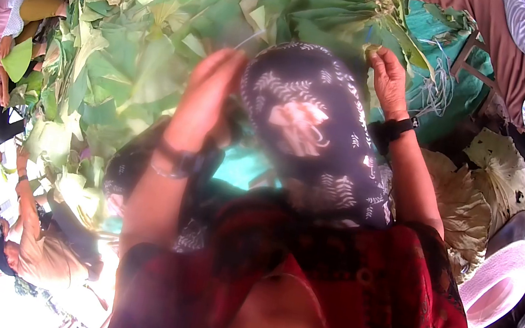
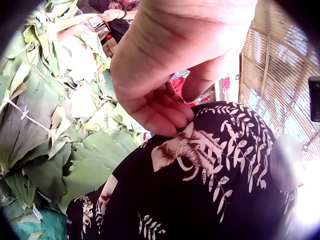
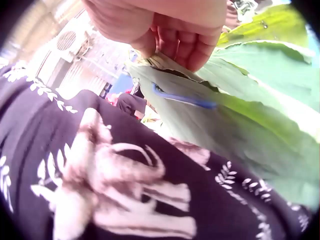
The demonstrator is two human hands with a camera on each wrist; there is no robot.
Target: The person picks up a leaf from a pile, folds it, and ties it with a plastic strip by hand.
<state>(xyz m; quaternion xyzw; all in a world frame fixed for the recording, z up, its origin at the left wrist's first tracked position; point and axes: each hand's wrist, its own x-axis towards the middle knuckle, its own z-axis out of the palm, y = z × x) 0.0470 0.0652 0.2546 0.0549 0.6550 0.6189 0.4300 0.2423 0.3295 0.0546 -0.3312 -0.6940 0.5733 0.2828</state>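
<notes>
In the right wrist view, my right hand (image 3: 165,30) pinches the edge of a folded green lotus leaf (image 3: 235,125). A thin blue strip (image 3: 182,97) lies across that leaf just below the fingers. My left hand (image 1: 212,88) is blurred in the head view, to the left of the raised knee (image 1: 312,123) in dark patterned cloth. The left wrist view has the same hand (image 2: 175,65) above the cloth, its fingers loosely bent, the thumb apart from them and nothing visible between. A fanned bundle of lotus leaves (image 1: 339,9) lies beyond the knee.
A wide heap of leaves (image 1: 135,50) spreads ahead and left, over turquoise sheeting (image 1: 248,167). Pale strings (image 1: 436,89) lie at right, near dried leaves (image 1: 456,198) and a pale hat (image 1: 501,287). Other people, one in a tan top (image 1: 52,260), are along the left side.
</notes>
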